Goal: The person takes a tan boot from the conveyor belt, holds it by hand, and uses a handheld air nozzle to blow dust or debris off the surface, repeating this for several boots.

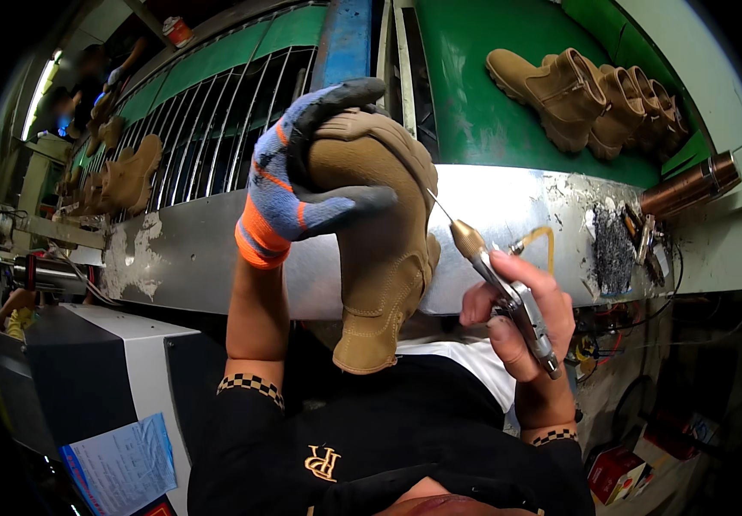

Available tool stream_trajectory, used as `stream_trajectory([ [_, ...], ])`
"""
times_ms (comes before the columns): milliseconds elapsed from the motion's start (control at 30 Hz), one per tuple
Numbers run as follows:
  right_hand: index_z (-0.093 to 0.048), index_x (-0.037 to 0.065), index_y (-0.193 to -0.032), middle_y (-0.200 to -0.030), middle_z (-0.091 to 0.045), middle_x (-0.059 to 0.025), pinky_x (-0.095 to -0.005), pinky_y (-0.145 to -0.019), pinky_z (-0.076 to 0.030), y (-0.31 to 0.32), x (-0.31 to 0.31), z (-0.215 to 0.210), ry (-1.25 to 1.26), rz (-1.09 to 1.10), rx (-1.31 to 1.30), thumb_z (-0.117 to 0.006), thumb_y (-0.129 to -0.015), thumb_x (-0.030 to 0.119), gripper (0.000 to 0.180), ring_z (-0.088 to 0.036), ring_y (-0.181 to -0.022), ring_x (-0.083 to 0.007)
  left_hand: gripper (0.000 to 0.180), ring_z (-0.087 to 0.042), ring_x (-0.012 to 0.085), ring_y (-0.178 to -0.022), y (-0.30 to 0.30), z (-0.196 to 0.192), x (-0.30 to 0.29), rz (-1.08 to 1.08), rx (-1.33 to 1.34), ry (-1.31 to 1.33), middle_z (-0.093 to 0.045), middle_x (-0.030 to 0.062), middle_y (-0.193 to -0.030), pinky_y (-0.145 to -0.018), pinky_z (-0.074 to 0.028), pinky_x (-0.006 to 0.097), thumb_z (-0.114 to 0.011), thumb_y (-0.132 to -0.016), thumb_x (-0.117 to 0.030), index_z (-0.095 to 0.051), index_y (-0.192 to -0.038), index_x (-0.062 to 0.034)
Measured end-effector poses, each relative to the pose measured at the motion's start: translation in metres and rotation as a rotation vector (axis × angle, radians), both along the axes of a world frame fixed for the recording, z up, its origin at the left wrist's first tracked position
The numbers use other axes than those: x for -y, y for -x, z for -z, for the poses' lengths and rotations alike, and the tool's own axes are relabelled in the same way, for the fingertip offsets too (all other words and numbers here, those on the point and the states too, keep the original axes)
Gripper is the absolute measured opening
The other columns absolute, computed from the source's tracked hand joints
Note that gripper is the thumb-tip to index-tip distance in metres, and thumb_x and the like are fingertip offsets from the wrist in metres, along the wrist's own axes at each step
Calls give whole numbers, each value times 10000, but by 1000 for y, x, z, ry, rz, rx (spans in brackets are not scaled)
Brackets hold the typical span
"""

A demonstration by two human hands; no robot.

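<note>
A tan boot (pixel 384 249) is held up in front of me, toe end upward and shaft opening toward my chest. My left hand (pixel 302 172), in a blue and orange work glove with dark fingertips, grips it around the toe. My bare right hand (pixel 526 318) is closed around a metal air blow gun (pixel 513 297) with a brass collar. Its thin nozzle points up and left at the boot's sole edge. Whether the tip touches the sole, I cannot tell.
Several tan boots (pixel 560 95) stand on a green belt (pixel 465 112) at far right; more boots (pixel 130 172) sit by a wire rack (pixel 216 120) at left. A metal ledge (pixel 190 249) crosses ahead. A copper-coloured cylinder (pixel 689 185) and small tools (pixel 642 241) lie right. A grey-white machine (pixel 121 353) stands at left.
</note>
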State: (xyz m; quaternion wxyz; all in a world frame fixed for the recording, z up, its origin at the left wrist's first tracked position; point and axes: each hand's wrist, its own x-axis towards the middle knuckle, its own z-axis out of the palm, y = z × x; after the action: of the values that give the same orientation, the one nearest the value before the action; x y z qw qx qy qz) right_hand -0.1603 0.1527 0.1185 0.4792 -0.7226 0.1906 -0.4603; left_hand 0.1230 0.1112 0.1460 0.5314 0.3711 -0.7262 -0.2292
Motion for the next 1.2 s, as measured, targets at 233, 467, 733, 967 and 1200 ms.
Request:
stream_trajectory([
  [233,-515,-53,-1268,-824,-620,-118,-273,-654,-484,-47,38,-22,140,67,-18,-628,-837,82,465,-609,-683,-167,834,-595,227,-1100,1,-9,7,-63,-2,-122,-610,155,-1198,-991,-447,362,-806,-636,-264,-477,-1332,56],
  [467,-584,-59,-1211,-848,-658,-130,-263,-613,-464,-47,34,18,-59,174,65,-663,-797,39,433,-579,-632,-146,783,-593,207,-1063,-9,-4,23,-60,-27,-177,-629,128,-1136,-960,-454,340,-750,-658,-264,-487,-1326,48],
  [733,-565,-65,-1196,-853,-654,-126,-250,-587,-447,-39,16,90,-140,193,119,-652,-824,58,402,-557,-606,-118,605,-571,154,-1056,-26,15,43,0,-130,-209,-621,76,-1139,-946,-439,290,-771,-726,-170,-563,-1267,5],
  [967,-514,-47,-1221,-994,-625,-155,-277,-685,-483,-32,-12,121,-181,137,108,-624,-843,39,403,-619,-753,-169,698,-608,210,-957,-24,26,54,16,-132,-239,-612,113,-1051,-871,-504,366,-703,-774,-455,-509,-1226,40],
  [1200,-529,-31,-1217,-1053,-655,-170,-281,-726,-491,-24,-23,129,-236,134,103,-625,-832,25,400,-639,-813,-182,535,-607,210,-1014,-39,35,62,174,-229,-312,-632,108,-1091,-911,-491,362,-643,-844,-366,-563,-1221,5],
])
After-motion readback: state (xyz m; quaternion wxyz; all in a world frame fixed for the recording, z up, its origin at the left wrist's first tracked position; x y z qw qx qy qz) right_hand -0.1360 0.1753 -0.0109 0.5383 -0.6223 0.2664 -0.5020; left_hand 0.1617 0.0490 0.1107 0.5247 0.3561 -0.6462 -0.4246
